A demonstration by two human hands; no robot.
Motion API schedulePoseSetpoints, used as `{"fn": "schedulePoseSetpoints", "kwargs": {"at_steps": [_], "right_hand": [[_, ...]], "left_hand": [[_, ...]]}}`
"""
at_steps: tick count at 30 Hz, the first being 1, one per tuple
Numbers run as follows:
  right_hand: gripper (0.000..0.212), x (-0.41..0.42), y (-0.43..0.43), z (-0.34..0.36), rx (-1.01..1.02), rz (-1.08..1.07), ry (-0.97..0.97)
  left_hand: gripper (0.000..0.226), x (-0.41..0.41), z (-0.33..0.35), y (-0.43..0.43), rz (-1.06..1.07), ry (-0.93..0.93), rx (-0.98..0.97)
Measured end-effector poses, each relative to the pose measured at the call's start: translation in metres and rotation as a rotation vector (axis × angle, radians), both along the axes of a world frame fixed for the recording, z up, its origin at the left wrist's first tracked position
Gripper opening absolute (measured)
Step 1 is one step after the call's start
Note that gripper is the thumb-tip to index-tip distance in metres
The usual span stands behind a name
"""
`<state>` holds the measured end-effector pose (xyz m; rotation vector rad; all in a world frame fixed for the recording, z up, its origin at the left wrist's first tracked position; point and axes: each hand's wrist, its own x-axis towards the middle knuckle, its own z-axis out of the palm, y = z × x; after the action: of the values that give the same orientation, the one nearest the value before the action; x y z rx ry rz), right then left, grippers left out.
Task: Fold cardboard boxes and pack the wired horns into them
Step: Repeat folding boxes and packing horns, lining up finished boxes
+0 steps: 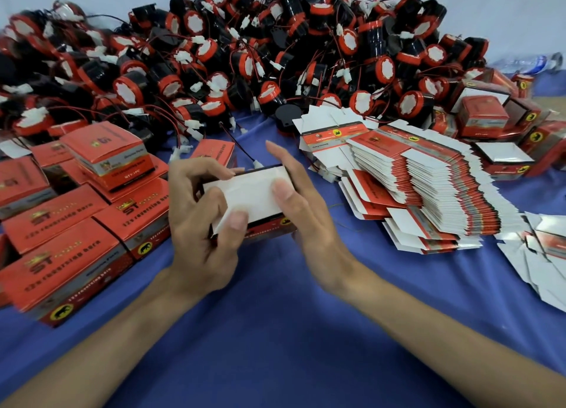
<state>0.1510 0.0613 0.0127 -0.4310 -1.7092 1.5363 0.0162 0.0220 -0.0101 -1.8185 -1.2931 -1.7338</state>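
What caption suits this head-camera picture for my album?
Left hand and right hand grip a small box amid packed boxes, flat cartons and heaped wired horns.

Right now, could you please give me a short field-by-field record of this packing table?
In hand: small red cardboard box with white flaps
Left hand: grips the box's left end, thumb on a white flap
Right hand: holds the right end, thumb pressing the flap
Wire: white-plugged lead sticks out at the box's far edge
Behind: heap of black-and-red wired horns
Left: closed red boxes
Right: stack of flat unfolded carton blanks
Surface: blue cloth
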Motion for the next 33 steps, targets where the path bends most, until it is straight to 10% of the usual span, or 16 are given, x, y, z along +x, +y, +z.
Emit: {"fn": "schedulePoseSetpoints", "kwargs": {"at_steps": [9, 22, 33], "right_hand": [[0.039, 0.001, 0.002, -0.009, -0.047, 0.103, 0.067], [0.024, 0.001, 0.016, -0.009, -0.212, 0.106, 0.169], [0.009, -0.005, 0.004, -0.015, -0.085, -0.032, 0.254]], "left_hand": [[0.075, 0.005, -0.001, -0.001, -0.076, -0.093, -0.003], [0.012, 0.003, -0.008, 0.002, -0.108, 0.257, 0.105], [0.04, 0.002, -0.007, 0.001, -0.049, 0.011, 0.057]]}}
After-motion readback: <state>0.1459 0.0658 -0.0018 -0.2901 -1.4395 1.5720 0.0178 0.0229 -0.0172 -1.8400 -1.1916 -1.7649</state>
